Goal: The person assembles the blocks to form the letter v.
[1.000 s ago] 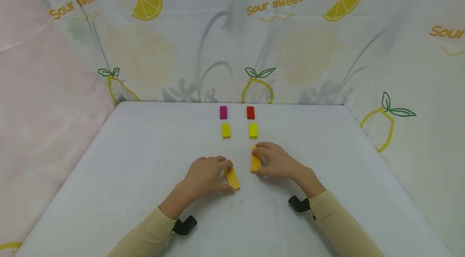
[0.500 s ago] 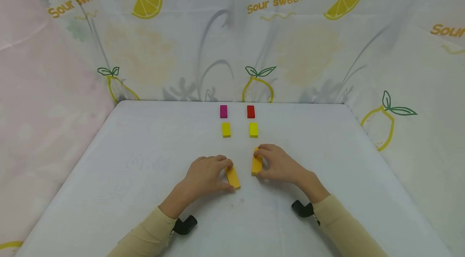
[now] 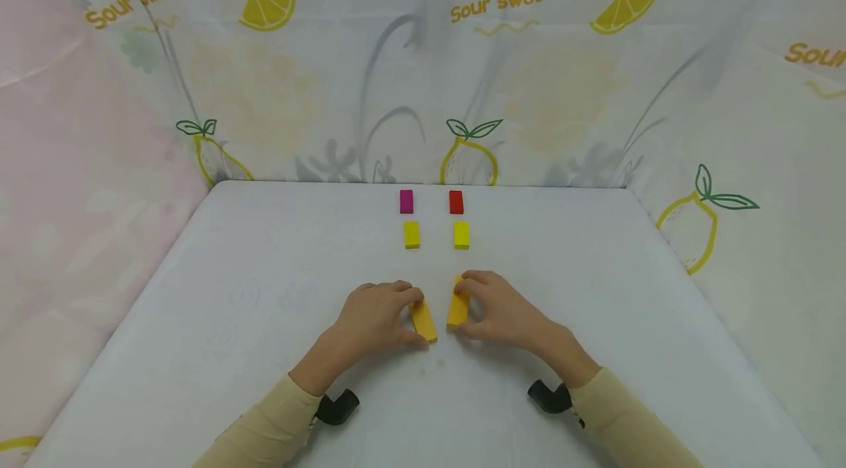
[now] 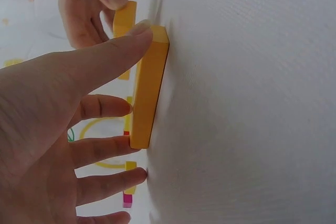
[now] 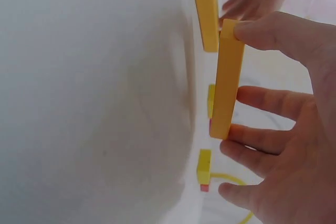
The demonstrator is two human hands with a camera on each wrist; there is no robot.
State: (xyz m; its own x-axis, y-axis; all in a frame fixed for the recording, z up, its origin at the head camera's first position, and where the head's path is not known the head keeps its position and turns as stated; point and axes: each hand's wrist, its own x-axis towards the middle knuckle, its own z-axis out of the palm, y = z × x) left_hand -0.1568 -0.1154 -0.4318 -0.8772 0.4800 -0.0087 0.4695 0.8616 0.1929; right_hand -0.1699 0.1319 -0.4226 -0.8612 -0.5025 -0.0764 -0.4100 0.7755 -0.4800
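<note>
Near the middle of the table, my left hand grips a long orange block by its ends, thumb at the near end and fingers at the far end. That block lies slanted, its near end angled to the right. Just across from it, my right hand pinches a second long orange block between thumb and fingertips. In the right wrist view this block spans from thumb to middle fingers, with the remaining fingers spread. A narrow gap separates the two blocks, which lean toward each other at their near ends.
Beyond the hands, two yellow blocks stand side by side on the white table. Farther back are a magenta block and a red block. A lemon-print cloth hangs behind the table.
My right hand has drawn its orange block toward me and a little left, turning it to a slant, closer to the other block. The left hand stays about where it was.
</note>
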